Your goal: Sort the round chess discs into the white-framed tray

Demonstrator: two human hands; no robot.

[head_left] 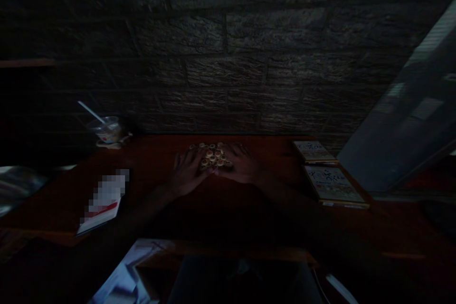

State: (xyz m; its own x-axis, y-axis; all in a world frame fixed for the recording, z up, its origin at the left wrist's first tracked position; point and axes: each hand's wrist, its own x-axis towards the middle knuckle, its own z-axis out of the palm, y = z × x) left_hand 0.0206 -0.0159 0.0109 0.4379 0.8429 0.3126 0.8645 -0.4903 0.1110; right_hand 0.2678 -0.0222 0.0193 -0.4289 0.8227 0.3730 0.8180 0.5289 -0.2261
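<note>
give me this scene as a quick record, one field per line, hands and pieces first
left hand: fingers spread, along the left side of the pieces
right hand: fingers spread, along their right side
pieces: small, round, pale, clustered between the hands; markings too dim to read
surface: reddish-brown table
table left: clear cup with white straw; partly pixelated flat item
table right: far box, near box, both flat
backdrop: block wall
light: dim

Room lies between the right hand (242, 165) and boxes (333, 184) (the wall (245, 73) blocks beyond).
</note>
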